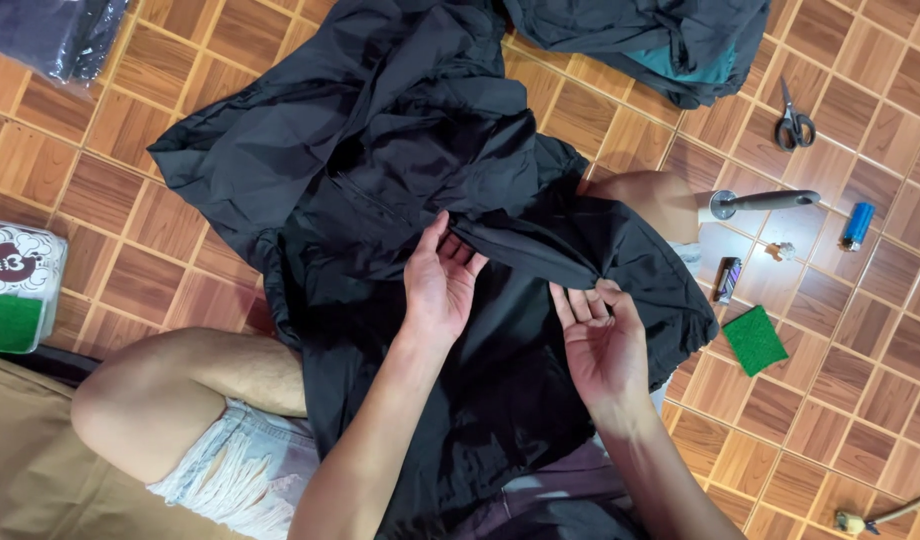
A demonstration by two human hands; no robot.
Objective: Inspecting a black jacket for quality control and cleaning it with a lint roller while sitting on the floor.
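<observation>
- The black jacket (400,180) lies spread over the person's lap and the wooden floor (130,150), so its folds are easy to reach.
- The left hand (438,285) and right hand (602,340) are palm up, fingers grasping a folded strip of the jacket and stretching it between them.
- Scissors (795,122), a green pad (753,340) and a blue lighter (857,226) lie aside on the right, near at hand.

Home floor used as a sewing or garment workspace: wood-parquet tiles (130,130), person sitting on the floor with black fabric (400,150) spread over their lap. Scissors (795,125), two lighters (857,226), a green pad (754,340) and bagged clothing (50,35) lie around.
</observation>
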